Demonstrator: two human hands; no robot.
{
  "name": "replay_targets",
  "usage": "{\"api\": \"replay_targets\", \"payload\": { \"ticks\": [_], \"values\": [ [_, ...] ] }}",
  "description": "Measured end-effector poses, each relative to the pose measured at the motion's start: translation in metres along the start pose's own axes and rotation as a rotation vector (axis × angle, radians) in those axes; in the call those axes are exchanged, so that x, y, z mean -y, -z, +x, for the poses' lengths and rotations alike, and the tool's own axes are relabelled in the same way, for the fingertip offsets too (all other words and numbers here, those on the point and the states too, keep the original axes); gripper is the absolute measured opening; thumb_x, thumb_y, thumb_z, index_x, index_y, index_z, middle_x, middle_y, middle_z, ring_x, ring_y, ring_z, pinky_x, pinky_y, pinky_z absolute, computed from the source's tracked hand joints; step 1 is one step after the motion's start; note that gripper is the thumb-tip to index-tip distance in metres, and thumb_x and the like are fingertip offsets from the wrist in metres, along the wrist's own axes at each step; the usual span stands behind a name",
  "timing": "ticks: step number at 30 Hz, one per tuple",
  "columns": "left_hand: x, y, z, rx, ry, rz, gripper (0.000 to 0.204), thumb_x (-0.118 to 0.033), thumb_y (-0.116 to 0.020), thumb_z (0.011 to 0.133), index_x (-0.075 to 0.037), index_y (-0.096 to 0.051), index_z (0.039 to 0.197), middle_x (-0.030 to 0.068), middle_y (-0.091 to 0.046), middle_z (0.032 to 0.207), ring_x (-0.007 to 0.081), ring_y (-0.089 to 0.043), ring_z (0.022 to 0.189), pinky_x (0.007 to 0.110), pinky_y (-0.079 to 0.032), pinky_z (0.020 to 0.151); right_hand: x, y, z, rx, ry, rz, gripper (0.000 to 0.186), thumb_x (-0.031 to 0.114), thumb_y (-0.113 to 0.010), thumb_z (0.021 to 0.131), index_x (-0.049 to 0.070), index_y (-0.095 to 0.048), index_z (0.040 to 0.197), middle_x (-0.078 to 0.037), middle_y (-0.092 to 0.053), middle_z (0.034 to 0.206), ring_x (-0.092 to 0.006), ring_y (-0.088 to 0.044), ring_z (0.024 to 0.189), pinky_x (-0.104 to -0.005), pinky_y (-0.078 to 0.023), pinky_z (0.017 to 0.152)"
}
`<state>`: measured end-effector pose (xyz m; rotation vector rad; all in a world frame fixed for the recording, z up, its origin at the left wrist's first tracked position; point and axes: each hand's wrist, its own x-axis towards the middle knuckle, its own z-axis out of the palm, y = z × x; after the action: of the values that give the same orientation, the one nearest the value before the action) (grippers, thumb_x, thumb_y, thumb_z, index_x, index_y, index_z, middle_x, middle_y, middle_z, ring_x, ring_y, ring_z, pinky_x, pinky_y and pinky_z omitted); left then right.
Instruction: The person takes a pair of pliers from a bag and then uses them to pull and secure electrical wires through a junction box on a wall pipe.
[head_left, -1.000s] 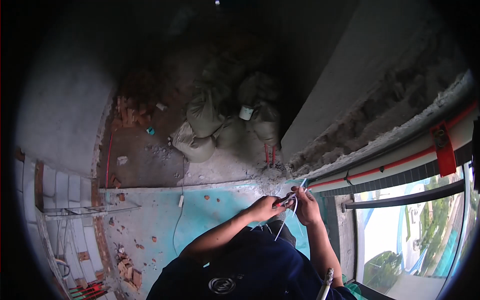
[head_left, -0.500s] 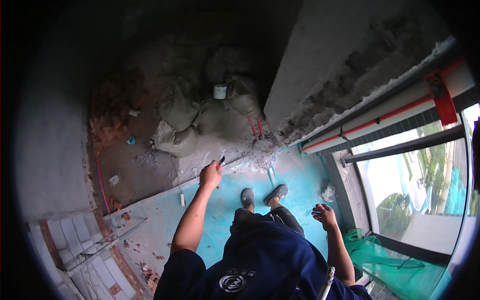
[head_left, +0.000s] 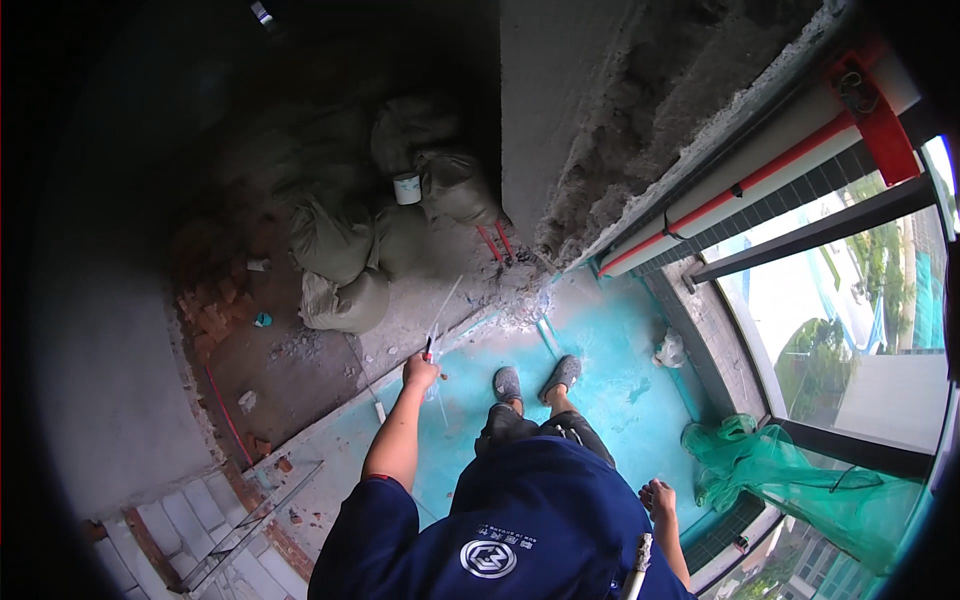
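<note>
My left hand [head_left: 420, 373] is stretched out ahead of me, closed around a small red-and-black hand tool [head_left: 429, 349] whose exact kind is too small to make out. Thin pale streaks show near it, over the edge between the grey floor and the turquoise floor [head_left: 470, 385]. Low on my right side hangs my right hand [head_left: 658, 497], its fingers loosely bent and nothing visible in them. A white cigarette [head_left: 638, 567] with an ashy tip comes up from the lower edge, in front of my dark blue shirt.
Stuffed sacks [head_left: 345, 300], a white bucket [head_left: 407, 188] and broken bricks [head_left: 210, 315] lie ahead. Two red pipes [head_left: 496, 242] rise by the rough wall. Green netting [head_left: 760, 465] sits by the window at right; white blocks [head_left: 190, 510] stand at lower left.
My view has turned and shifted. My left hand, still holding the tool, is lower in the picture; my right hand has dropped closer to my side.
</note>
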<state>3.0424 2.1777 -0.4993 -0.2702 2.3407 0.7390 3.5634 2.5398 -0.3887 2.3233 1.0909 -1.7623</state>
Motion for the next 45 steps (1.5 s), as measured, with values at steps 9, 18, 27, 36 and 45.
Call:
{"api": "replay_targets", "payload": {
  "ticks": [9, 18, 27, 36, 45],
  "values": [
    [0.051, 0.02, -0.051, -0.03, 0.224, 0.303, 0.022, -0.013, -0.057, 0.081, -0.01, -0.062, 0.102, 0.017, -0.066, 0.105, 0.0347, -0.063, 0.103, 0.042, -0.05, 0.087, 0.055, -0.071, -0.026, 0.187, 0.158, -0.103, 0.019, 0.021, -0.057, 0.09, 0.002, -0.056, 0.094, -0.009, -0.062, 0.078, -0.0181, -0.059, 0.061, -0.0279, -0.045, 0.054],
    [0.06, 0.056, 0.02, -0.384, 0.076, 0.098, 0.074, -0.029, -0.087, 0.06, -0.002, -0.05, 0.118, 0.0164, -0.063, 0.111, 0.0321, -0.059, 0.106, 0.039, -0.049, 0.088, 0.114, -0.045, 0.005, 0.182, 0.227, -0.241, 0.02, 0.02, -0.056, 0.091, 0.001, -0.056, 0.095, -0.008, -0.062, 0.079, -0.0179, -0.061, 0.062, -0.0272, -0.047, 0.053],
    [0.006, -0.04, -0.008, -0.135, 0.048, -0.161, 0.046, -0.033, -0.081, 0.069, -0.002, -0.061, 0.096, 0.0158, -0.065, 0.087, 0.0348, -0.061, 0.086, 0.041, -0.048, 0.076, 0.103, -0.064, -0.037, 0.159, 0.267, -0.184, 0.026, 0.02, -0.056, 0.092, -0.002, -0.058, 0.104, -0.011, -0.064, 0.085, -0.0159, -0.062, 0.066, -0.0269, -0.049, 0.058],
    [-0.136, -0.122, -0.138, 0.922, 0.039, -0.904, 0.013, -0.021, -0.055, 0.093, -0.008, -0.055, 0.095, 0.0072, -0.063, 0.081, 0.0119, -0.055, 0.058, 0.027, -0.048, 0.057, 0.096, -0.113, -0.084, 0.343, 0.378, -0.346, 0.036, 0.028, -0.057, 0.094, -0.004, -0.059, 0.111, -0.011, -0.065, 0.095, -0.015, -0.062, 0.082, -0.0282, -0.051, 0.075],
    [-0.273, -0.159, -0.243, 1.265, -0.361, -0.555, 0.026, -0.023, -0.047, 0.1, -0.002, -0.054, 0.113, 0.0128, -0.062, 0.116, 0.018, -0.06, 0.102, 0.032, -0.047, 0.091, 0.141, -0.151, -0.117, 0.73, 0.242, 0.251, 0.046, 0.054, -0.046, 0.095, 0.009, -0.053, 0.093, -0.004, -0.057, 0.078, -0.0139, -0.058, 0.065, -0.0291, -0.05, 0.063]
  ]
}}
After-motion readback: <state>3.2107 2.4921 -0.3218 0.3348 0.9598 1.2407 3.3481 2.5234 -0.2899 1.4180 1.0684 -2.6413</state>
